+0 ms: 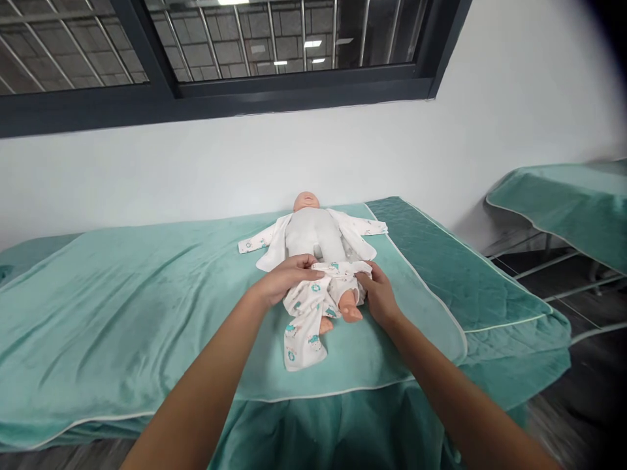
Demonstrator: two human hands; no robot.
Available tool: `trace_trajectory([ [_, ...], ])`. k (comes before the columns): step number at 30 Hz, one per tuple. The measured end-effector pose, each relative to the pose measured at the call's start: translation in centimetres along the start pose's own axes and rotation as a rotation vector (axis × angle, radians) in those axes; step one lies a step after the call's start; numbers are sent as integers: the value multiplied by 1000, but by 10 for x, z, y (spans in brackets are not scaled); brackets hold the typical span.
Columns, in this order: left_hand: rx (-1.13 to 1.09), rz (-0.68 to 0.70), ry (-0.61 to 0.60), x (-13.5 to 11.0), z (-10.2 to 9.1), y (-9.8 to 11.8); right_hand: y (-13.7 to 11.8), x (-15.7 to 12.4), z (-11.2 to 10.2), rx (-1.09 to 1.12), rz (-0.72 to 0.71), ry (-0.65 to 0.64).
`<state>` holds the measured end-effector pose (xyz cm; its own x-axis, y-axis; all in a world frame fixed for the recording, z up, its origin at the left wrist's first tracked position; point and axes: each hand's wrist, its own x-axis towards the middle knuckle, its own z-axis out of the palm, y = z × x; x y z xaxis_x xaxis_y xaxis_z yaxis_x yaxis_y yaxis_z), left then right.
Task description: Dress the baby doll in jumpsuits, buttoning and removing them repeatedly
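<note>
Two hands meet at the waist of a baby doll [316, 232] that lies on its back, head toward the wall, on a pale green blanket [147, 294] spread over a bed [441, 261]. The left hand [289, 277] curls over the waistband of a pair of printed trousers [306, 320], fingers closed on the cloth at the doll's hip. The right hand [379, 297] pinches the same waistband on the other side. The trousers sit low around the doll's legs, with a bare foot [350, 312] poking out and one trouser leg trailing flat toward the near edge. Under the doll's back a matching jacket [365, 228] lies open, sleeves spread.

The cloth looks thin, soft and light, likelier to bunch and slide than to hold any shape, so the waistband at each hip seems the sound place to grip. The doll's trunk looks padded and limp, its feet smoother plastic. A second green-covered bed [553, 202] stands well apart at the right.
</note>
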<state>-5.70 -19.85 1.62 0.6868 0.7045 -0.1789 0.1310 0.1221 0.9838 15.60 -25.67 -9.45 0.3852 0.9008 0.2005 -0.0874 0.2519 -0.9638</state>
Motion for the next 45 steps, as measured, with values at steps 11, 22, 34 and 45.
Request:
trace_trajectory([
  [11, -354, 171, 295, 1, 2, -20, -44, 4, 12, -230, -126, -214],
  [22, 5, 205, 276, -13, 7, -12, -104, 54, 62, -474, -43, -702],
  [34, -240, 193, 401, -5, 2, -34, -89, 43, 52, -194, 216, -862],
  [45, -359, 117, 212, -9, 7, -35, -74, 46, 62, 12, 314, -705],
])
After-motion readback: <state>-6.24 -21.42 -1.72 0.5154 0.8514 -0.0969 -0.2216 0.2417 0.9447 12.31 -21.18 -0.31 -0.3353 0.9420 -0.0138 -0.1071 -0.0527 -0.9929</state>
